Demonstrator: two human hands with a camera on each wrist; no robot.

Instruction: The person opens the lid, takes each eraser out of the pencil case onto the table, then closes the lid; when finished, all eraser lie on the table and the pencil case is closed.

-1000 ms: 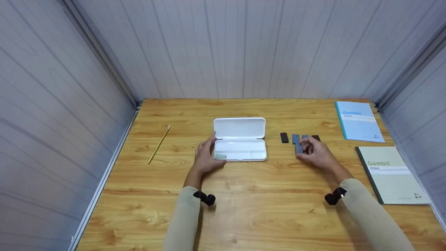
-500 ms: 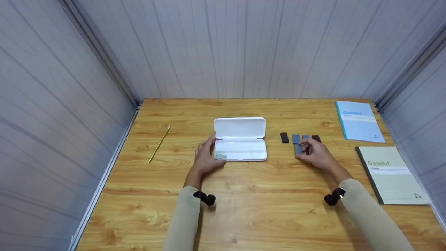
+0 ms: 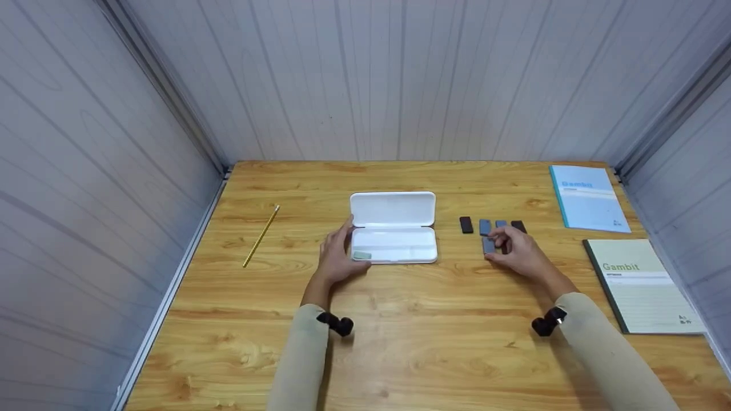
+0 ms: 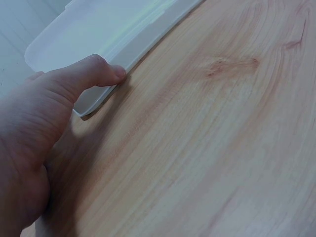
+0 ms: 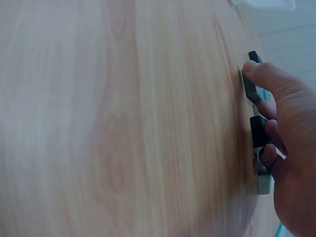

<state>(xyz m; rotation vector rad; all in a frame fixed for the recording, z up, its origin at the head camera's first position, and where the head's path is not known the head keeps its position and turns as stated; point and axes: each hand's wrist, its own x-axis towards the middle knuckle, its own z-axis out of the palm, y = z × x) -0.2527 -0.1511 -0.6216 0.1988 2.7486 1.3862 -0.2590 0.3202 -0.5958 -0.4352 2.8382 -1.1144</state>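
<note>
A white pencil case (image 3: 394, 254) lies with its lid raised, a pale green block (image 3: 362, 256) in its front left corner. My left hand (image 3: 337, 258) grips its left end, thumb on the front rim (image 4: 118, 72), fingers along the side. My right hand (image 3: 521, 254) pinches a small grey rectangular block (image 3: 488, 246), eraser-like, between thumb and fingers, low at the table. Just behind it lies a blue-grey block (image 3: 485, 227). Other fingers curl over a dark block (image 5: 258, 131), partly hidden in the head view.
Left of these blocks lies a black block (image 3: 466, 225); another blue-grey one (image 3: 501, 224) and a black one (image 3: 518, 225) sit behind my right hand. A yellow pencil (image 3: 261, 236) is at left. Blue (image 3: 590, 200) and cream (image 3: 644, 288) notebooks lie at right. Walls enclose the table.
The grey block in my right fingers has shifted slightly left and toward me, now lined up in front of the blue-grey block. My left hand and the pencil case stay put.
</note>
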